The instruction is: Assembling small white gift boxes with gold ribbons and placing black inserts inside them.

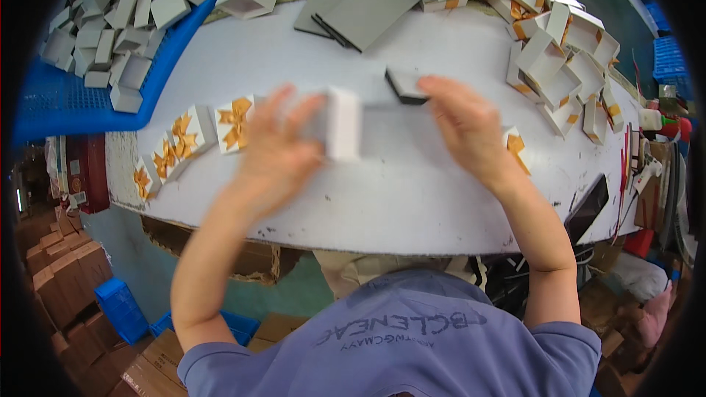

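My left hand (273, 143) is closed around a small white box (343, 125), blurred by motion, above the middle of the white table. Off to the right, my right hand (465, 121) pinches a small flat piece (404, 87), grey on top with a black edge, by its right end. The two held things are apart. Left of my left hand stands a white box with a gold bow (234, 125), beside a row of several more bow-topped boxes (180, 143). Another bow-topped box (516, 148) is partly hidden behind my right forearm.
A blue basket (165, 73) heaped with plain white boxes is at the far left. Grey flat sheets (368, 7) lie at the table's far edge. Open white boxes with gold ribbon (548, 59) pile up at the far right. A dark tablet-like object (588, 209) sits near the right edge.
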The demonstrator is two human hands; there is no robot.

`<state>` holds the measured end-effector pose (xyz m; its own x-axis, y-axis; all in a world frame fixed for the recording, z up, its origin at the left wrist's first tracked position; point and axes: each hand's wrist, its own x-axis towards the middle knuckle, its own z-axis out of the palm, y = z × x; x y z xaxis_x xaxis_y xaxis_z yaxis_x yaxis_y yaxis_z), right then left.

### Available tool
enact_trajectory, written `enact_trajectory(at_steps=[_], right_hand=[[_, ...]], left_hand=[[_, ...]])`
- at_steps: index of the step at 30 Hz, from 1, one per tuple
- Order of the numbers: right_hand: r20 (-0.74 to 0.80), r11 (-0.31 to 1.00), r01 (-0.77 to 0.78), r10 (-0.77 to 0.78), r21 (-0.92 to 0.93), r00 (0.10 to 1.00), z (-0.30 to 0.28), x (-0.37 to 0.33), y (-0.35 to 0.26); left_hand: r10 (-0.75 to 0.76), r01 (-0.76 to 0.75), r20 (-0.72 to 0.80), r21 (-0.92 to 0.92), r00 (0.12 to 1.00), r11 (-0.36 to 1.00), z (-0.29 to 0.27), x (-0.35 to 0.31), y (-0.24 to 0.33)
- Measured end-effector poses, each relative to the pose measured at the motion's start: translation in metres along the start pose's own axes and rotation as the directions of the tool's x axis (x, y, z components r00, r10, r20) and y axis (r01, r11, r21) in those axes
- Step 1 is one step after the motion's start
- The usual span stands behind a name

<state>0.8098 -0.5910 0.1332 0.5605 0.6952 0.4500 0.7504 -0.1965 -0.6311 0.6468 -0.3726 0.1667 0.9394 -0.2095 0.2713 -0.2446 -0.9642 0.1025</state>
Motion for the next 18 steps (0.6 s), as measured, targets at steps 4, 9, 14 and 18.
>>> enact_trajectory(at_steps=[4,9,14,18], right_hand=[[-0.02,0.898,0.321,-0.342,-0.3,0.939,-0.021,-0.019,-0.056],[0.385,0.844,0.495,-0.394,-0.208,0.834,0.0,-0.06,-0.073],[0.275,0.964,0.173,-0.114,-0.2,0.955,-0.025,-0.062,-0.062],[0.002,0.767,-0.185,0.236,-0.615,0.972,-0.074,-0.078,-0.025]], left_hand=[[-0.13,0.155,0.085,-0.558,0.988,0.815,0.04,-0.029,0.056],[-0.247,0.068,-0.124,-0.76,0.961,0.647,0.076,-0.028,0.068],[-0.094,-0.009,-0.125,-0.645,0.988,0.764,0.068,-0.032,0.059],[0.06,-0.079,-0.058,-0.413,0.997,0.908,0.048,-0.031,0.042]])
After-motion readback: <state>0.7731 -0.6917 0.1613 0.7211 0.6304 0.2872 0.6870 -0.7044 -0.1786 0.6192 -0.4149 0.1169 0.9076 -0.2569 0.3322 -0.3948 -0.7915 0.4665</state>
